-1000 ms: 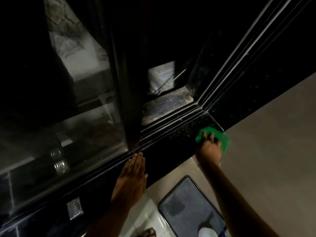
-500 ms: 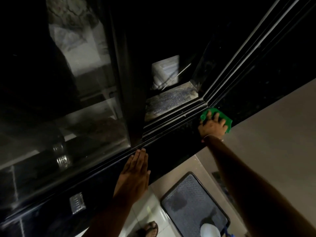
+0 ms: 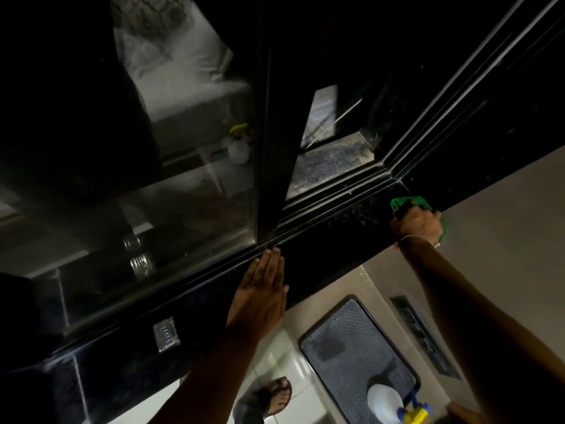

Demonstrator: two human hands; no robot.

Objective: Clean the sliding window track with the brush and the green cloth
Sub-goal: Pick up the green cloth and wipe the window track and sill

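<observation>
Green cloth (image 3: 411, 201) under right fingers (image 3: 408, 213)

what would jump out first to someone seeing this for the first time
The bright green cloth stands out against the dark sill, pressed under the right hand near the corner of the window track. The left hand lies flat, fingers together, on the sill's edge by the sliding pane. Below, a white spray bottle with a yellow trigger sits on a grey mat.

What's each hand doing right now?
Left hand: open, flat on the black sill, holding nothing.
Right hand: pressing the green cloth on the sill.
</observation>
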